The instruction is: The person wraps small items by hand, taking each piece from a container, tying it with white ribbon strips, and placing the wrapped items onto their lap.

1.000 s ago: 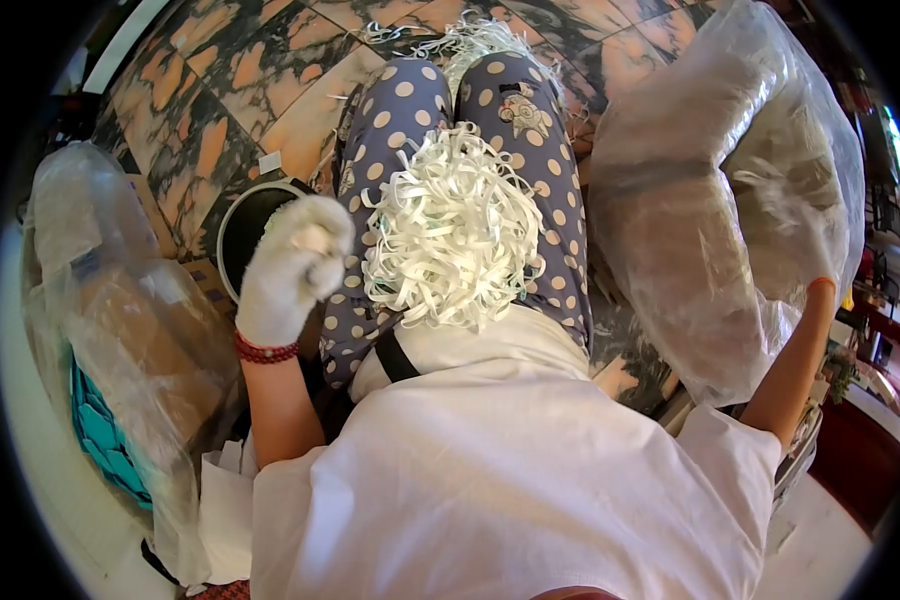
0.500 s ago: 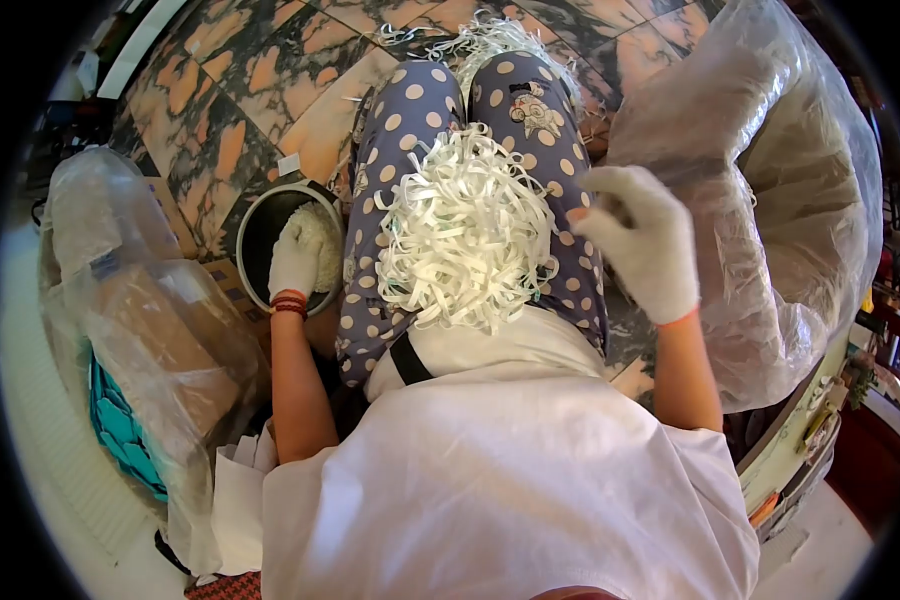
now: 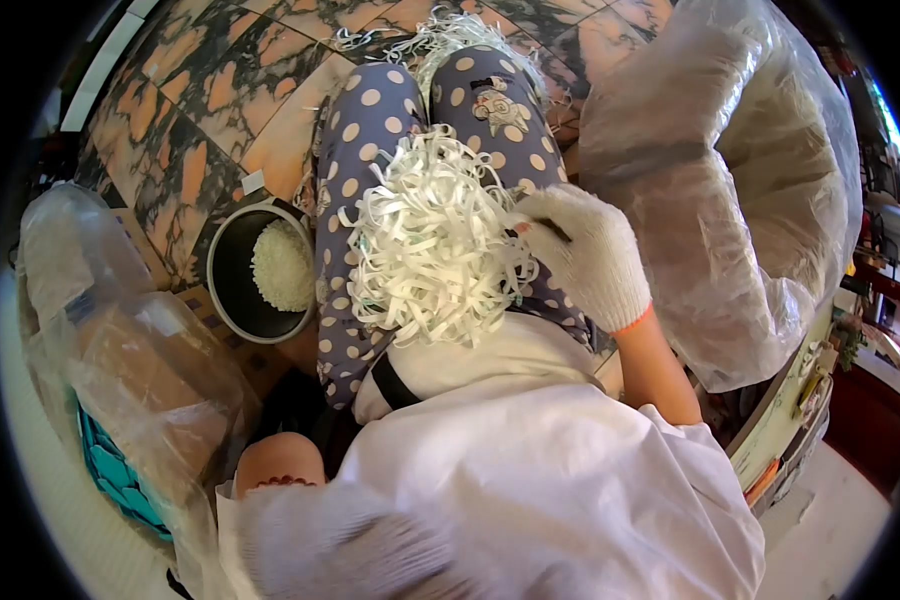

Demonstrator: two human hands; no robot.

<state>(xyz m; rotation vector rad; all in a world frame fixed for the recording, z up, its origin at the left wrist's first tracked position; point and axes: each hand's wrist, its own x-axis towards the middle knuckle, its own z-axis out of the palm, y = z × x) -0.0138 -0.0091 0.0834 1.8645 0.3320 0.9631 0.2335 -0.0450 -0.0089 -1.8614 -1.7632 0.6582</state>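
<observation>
A tangled pile of narrow white strips [image 3: 435, 245] lies across my lap, on dotted grey trousers [image 3: 365, 120]. My right hand [image 3: 585, 255], in a white knit glove with an orange cuff edge, is at the pile's right side. Its fingers are curled towards the thumb, pinching at the outer strips. My left hand [image 3: 345, 545], also gloved, is raised close to my chest and smeared by motion, so its fingers cannot be made out. Beside my left leg stands a round dark-lined metal pot [image 3: 235, 285] holding a heap of small white pieces [image 3: 283, 268].
More white strips [image 3: 460, 45] lie on the marble-patterned floor [image 3: 210, 100] beyond my knees. A large clear plastic bag [image 3: 660, 190] stands open at right. At left are plastic-wrapped cardboard [image 3: 150, 370] and teal pieces [image 3: 115, 470].
My left hand has come out of the pot and up towards my chest. My right hand has moved left and down onto the edge of the strip pile. The view has shifted slightly.
</observation>
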